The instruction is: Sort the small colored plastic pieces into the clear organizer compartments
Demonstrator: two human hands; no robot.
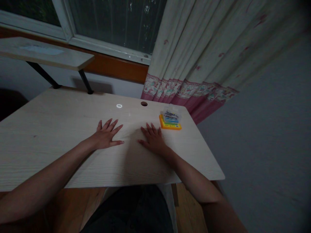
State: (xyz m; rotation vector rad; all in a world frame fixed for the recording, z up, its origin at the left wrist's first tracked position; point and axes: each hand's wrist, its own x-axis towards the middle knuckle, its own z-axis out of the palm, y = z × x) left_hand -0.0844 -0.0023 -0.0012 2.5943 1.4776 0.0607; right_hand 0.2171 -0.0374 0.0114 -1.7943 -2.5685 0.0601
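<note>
The person's left hand (pixel 104 137) lies palm down on a pale wood-grain tabletop (pixel 70 113), released, its fingers spread and its thumb pointing toward the other hand. The right hand (pixel 153 140) rests the same way, open and loose, with its fingers fanned toward the far edge and its thumb turned inward; the two hands are apart, a bare strip of tabletop between them. Just beside the right hand's fingertips, to the right and not touching them, a flat orange-yellow case (pixel 173 127) lies near the far right corner. On top of it sits a clear plastic box (pixel 171 115) with small dark and blue contents, too small to identify. A round cable hole (pixel 144 104) opens near the far edge, between the hands' positions, and a bright ring-shaped reflection (pixel 119 105) shows on the surface beyond the left hand. At the far left, a raised shelf (pixel 77 62) stands on slanted black posts (pixel 85 81). Behind are a white-framed window (pixel 116 26) and a cream curtain (pixel 189 42) with a floral band and a pink hem. Dark clothing (pixel 131 213) covers the person's lap below the near edge, above a wooden floor (pixel 189 207).
</note>
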